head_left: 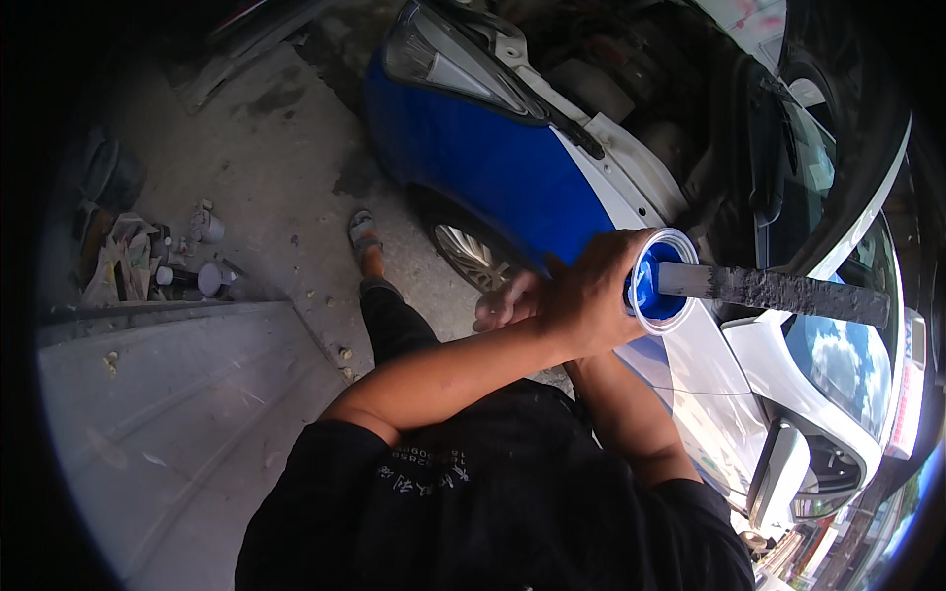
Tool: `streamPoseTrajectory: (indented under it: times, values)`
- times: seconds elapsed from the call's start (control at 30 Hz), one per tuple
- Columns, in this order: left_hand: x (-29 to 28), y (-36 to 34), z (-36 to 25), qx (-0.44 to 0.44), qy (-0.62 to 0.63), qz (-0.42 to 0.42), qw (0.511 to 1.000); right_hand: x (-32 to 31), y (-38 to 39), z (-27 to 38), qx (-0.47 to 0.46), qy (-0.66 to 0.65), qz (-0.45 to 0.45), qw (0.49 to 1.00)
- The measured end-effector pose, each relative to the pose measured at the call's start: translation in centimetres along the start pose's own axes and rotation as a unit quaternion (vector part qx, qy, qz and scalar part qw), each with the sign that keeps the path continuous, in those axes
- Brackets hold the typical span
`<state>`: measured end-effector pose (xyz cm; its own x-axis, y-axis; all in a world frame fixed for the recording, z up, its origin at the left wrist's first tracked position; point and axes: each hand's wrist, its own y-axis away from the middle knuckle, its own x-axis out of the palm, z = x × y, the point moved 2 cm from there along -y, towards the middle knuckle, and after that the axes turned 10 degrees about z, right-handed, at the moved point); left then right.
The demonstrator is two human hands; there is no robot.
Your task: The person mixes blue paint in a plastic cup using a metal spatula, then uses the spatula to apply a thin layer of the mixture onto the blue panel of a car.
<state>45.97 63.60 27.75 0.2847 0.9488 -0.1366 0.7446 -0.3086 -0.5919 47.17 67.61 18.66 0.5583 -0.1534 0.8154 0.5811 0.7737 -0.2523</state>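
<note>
Gripping one white cup of blue paint (662, 281) at about three o'clock from the middle of the view, the left hand (588, 295) is wrapped tight around the cup's side, its forearm crossing the body from the lower left. One flat, grey, paint-crusted stir stick (778, 291) lies in the cup's mouth and runs out toward three o'clock, its far end over the car. The right hand (505, 303) sits just behind the left, at its nine o'clock, with fingers curled; the left wrist hides most of it, so I cannot tell what it grasps, if anything. The two forearms cross, and the hands are close together.

One car (493, 158) fills the view from twelve to four o'clock: a blue front wing beside white bodywork, one headlight at twelve o'clock, one front wheel (471, 254) just below the blue panel, and one white door mirror (778, 478) at five o'clock. The cup hangs over the white bodywork, near the edge of the blue.

One sandalled foot (367, 241) stands on the concrete floor (286, 148) at eleven o'clock from the hands. At nine o'clock lies a small heap of crumpled paper with about three small tins (202, 266) beside it. One pale grey panel (168, 414) covers the lower left, at eight o'clock.
</note>
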Motion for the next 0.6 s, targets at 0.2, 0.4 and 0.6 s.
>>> streamPoseTrajectory:
  times: [0.2,0.4,0.6]
  values:
    - [0.0,0.2,0.2,0.010,0.010,-0.001,1.000,-0.9,0.6,0.0,-0.032,-0.010,-0.087,0.996]
    - [0.4,0.6,0.6,0.010,0.015,0.001,1.000,-2.6,2.2,0.6,0.018,0.032,-0.173,0.984]
    - [0.1,2.2,1.8,-0.027,0.024,0.016,0.999,-0.9,6.9,2.3,0.001,0.551,-0.312,0.774]
